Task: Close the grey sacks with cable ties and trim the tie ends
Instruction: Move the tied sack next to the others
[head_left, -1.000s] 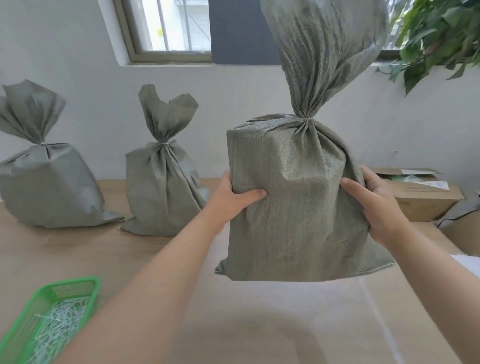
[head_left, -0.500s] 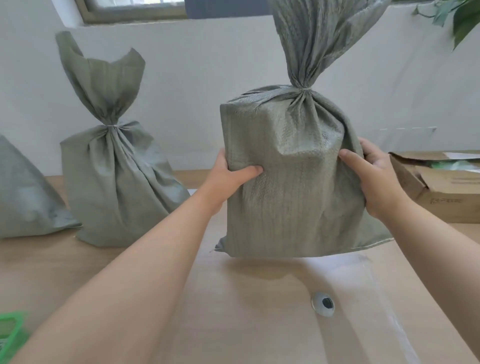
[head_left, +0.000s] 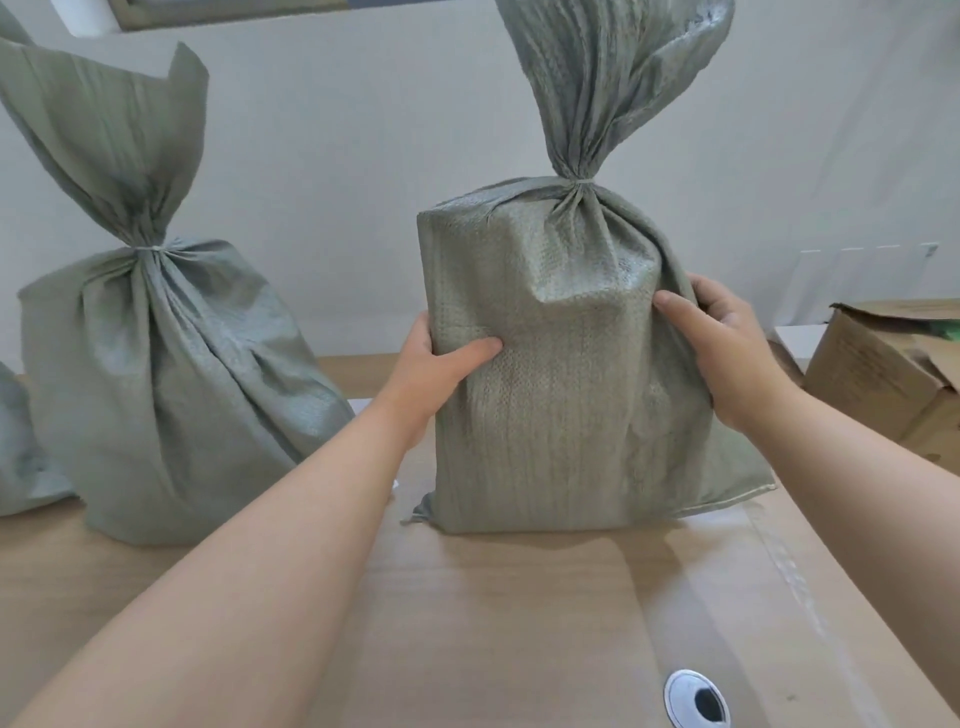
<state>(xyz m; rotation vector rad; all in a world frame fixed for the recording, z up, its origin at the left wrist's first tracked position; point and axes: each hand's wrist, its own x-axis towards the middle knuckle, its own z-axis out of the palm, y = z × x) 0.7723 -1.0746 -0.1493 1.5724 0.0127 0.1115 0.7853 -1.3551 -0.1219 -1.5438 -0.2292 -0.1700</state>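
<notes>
A grey woven sack (head_left: 566, 395) stands upright on the table in the middle of the view, its neck cinched by a pale cable tie (head_left: 577, 181). My left hand (head_left: 441, 364) grips its left side with the thumb across the front. My right hand (head_left: 722, 343) grips its right side. A second tied grey sack (head_left: 156, 384) stands to the left, with its own tie (head_left: 148, 250) at the neck. A sliver of a third sack (head_left: 15, 441) shows at the left edge.
The wooden table (head_left: 493, 623) has a round cable grommet (head_left: 698, 699) near the front right. An open cardboard box (head_left: 883, 364) sits at the right edge. A white wall stands close behind the sacks.
The held sack has come down from the air and now rests on the table near the wall. The view has tilted down and the green basket has left the frame.
</notes>
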